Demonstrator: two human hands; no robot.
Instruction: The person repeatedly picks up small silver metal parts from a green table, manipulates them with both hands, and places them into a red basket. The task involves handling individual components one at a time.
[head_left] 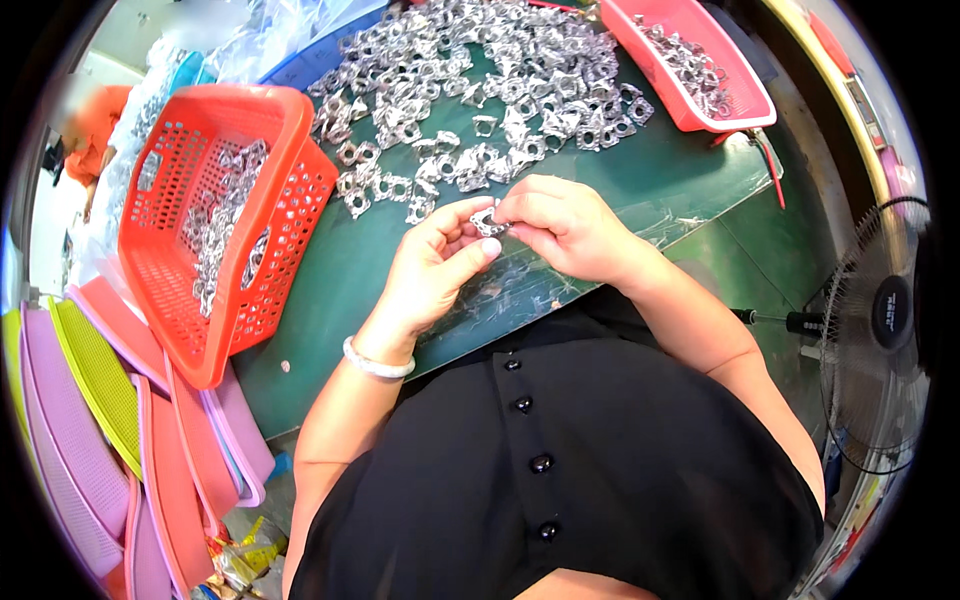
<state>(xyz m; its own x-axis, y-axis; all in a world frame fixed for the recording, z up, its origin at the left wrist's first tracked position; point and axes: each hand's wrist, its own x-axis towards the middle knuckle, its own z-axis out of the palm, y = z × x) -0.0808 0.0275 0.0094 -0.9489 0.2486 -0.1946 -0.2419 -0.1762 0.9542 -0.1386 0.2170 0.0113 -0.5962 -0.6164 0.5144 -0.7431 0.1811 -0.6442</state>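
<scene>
Near the front edge of the green table, my left hand [432,262] pinches a small silvery metal part [487,223] between thumb and fingers. From the other side my right hand [565,228] closes its fingers and thumb on the same part, partly covering it. Beyond my hands spreads a large heap of similar metal parts [490,80], several lying loose at its near side. A red perforated basket [298,215] with more such parts [222,220] in it stands to the left of my left hand.
A pinkish-red tray [683,112] holding metal parts sits at the far right corner. Behind the heap is a blue bin [322,52] with clear plastic. Stacked coloured baskets [85,400] stand at the lower left, a fan [885,320] at the right. Another person [95,130] is at the far left.
</scene>
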